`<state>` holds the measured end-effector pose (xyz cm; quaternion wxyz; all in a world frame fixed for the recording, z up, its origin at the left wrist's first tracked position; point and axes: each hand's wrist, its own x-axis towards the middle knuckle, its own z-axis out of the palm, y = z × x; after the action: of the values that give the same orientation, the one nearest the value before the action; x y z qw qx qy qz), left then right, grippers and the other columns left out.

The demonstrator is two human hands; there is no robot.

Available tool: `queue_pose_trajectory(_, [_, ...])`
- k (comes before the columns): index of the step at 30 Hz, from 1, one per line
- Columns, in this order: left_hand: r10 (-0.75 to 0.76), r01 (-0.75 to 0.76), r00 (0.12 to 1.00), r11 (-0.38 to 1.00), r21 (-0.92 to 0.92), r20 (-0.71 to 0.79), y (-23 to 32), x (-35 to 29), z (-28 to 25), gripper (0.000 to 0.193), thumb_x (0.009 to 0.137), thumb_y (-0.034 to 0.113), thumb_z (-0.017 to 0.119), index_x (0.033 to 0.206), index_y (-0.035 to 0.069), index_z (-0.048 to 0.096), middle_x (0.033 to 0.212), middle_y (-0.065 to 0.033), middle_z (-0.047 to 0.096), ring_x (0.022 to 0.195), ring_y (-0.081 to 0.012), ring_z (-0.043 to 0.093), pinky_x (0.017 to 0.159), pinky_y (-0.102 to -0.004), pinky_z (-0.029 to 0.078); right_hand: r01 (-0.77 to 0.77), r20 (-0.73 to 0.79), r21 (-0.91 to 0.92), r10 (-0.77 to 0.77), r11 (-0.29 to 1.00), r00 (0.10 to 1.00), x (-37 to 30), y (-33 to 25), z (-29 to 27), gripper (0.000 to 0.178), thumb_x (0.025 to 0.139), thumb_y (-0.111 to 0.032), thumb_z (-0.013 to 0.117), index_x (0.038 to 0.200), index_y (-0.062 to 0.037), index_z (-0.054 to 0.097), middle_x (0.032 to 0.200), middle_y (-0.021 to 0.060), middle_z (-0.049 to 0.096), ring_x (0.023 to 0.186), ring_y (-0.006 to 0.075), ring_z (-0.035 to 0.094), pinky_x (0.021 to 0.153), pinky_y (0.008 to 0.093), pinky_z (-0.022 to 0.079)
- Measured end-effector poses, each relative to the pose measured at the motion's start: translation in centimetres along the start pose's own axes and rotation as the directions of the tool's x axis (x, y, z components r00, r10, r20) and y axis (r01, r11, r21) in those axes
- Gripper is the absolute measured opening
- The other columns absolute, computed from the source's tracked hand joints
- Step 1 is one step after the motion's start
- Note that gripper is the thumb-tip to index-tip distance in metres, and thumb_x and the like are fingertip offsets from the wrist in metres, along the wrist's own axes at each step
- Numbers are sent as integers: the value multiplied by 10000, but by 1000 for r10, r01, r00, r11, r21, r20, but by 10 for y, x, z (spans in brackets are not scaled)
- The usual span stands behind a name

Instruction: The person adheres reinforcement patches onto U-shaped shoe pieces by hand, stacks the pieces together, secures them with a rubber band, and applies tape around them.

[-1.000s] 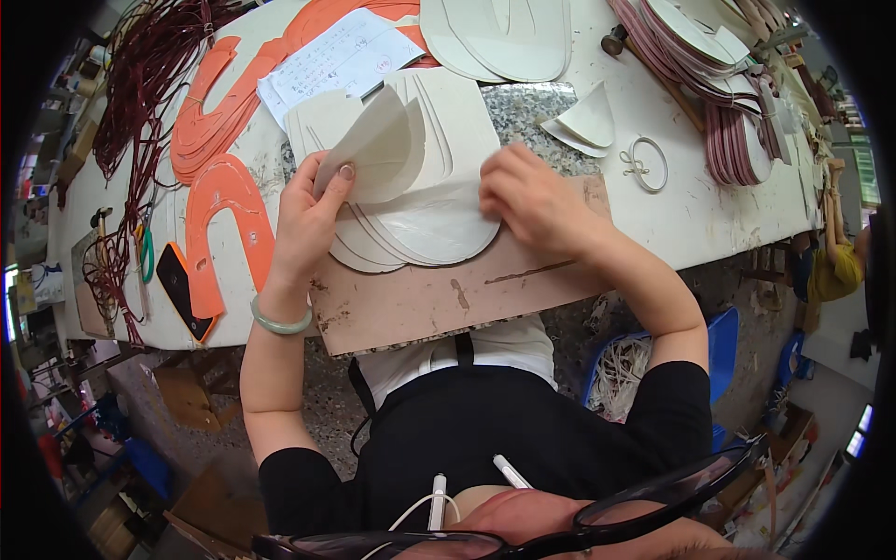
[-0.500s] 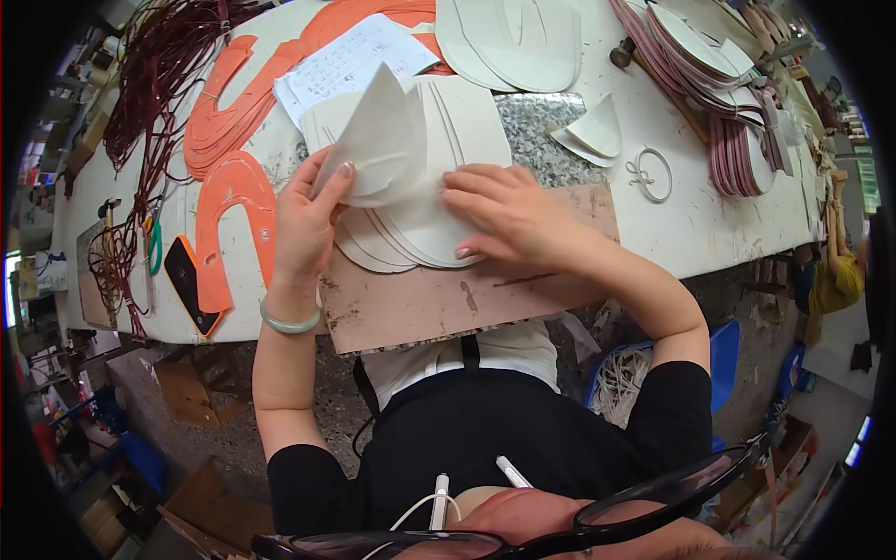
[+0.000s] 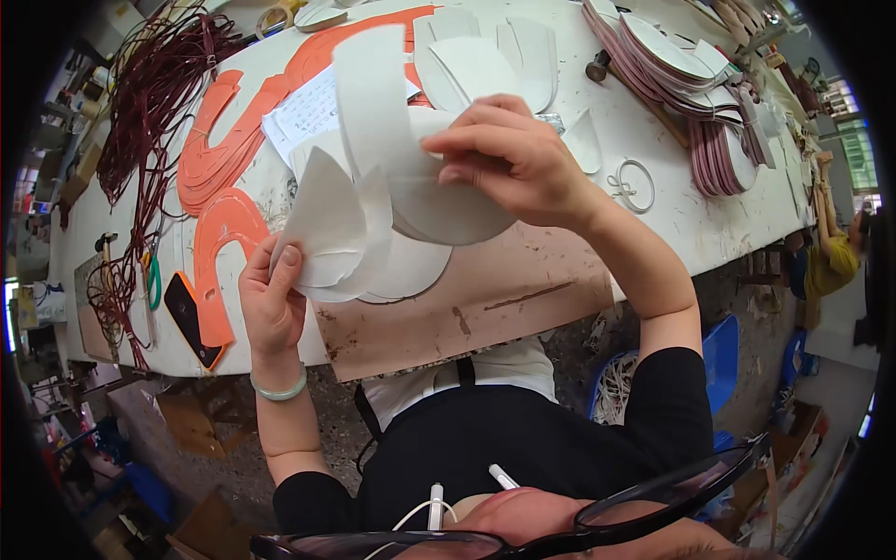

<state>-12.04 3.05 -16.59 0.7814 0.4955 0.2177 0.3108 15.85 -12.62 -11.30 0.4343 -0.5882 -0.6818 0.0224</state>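
Note:
My left hand [image 3: 273, 308] is closed, thumb on top, on pale pointed sheet pieces [image 3: 322, 215] fanned in front of it. My right hand [image 3: 527, 163] pinches a large white U-shaped sheet piece [image 3: 371, 103], lifted above the table, with one arm of it reaching toward the far side. The right fingertips partly cover its edge. Below lie more rounded white pieces [image 3: 425, 266], overlapping on a worn brownish board [image 3: 485, 299] at the table's near edge. Another pointed white piece [image 3: 583, 145] lies to the right of my right hand.
Orange U-shaped pieces [image 3: 224, 229], a phone [image 3: 191, 317] and green-handled scissors [image 3: 154, 280] lie at the left, near dark red cords [image 3: 149, 121]. At the right are tied pink-and-white stacks [image 3: 719, 159], a hammer [image 3: 598, 65] and a white cord loop [image 3: 637, 184]. Written paper [image 3: 303, 117] lies behind.
My right hand has risen off the stack with the U-shaped piece and moved slightly away from me. My left hand has shifted left and toward me with the pointed pieces.

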Motion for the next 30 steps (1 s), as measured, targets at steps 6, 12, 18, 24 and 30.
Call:
queue_pose_trajectory(6, [213,-170,965,952,-252,151,13,3,-17,368,1031,165,423,1331,-35,494,1248,-126,611,1118,-194,607,954,-342,494,-59,201,-27,63,998,978,-35,-2,49,157,836,-178,708,986,-152,670,884,6,615,894,204,598,986,465,339])
queue_pose_trajectory(12, [274,-152,938,876,-457,214,17,-8,-21,431,1030,215,400,1383,-24,456,1324,-150,573,1212,-235,565,1025,-385,457,1,125,-152,18,988,992,-46,-8,63,163,793,-121,726,921,-150,630,1005,-4,614,1062,181,568,1049,552,274])
queue_pose_trajectory(18, [0,19,985,994,-112,170,3,-24,11,269,929,102,590,1150,-48,566,1023,-87,662,914,-159,648,830,-299,527,-65,-154,3,65,998,986,1,-8,-20,141,854,-90,700,988,-94,655,897,26,678,916,154,641,978,383,424])
queue_pose_trajectory(24, [-418,246,778,890,385,469,-24,0,132,230,946,152,618,1085,-30,639,908,-21,646,873,-104,598,783,-270,497,-321,-130,-242,297,916,946,31,130,-73,278,824,-28,654,1100,1,654,779,138,667,782,259,672,708,319,532])
queue_pose_trajectory(30, [-121,-304,785,779,548,608,-93,37,181,162,917,143,651,1048,58,696,953,-45,664,807,-147,587,754,-277,484,-429,-115,-221,414,876,903,-16,83,-89,374,902,-302,671,1176,-47,653,1119,87,690,1036,191,638,919,313,472])
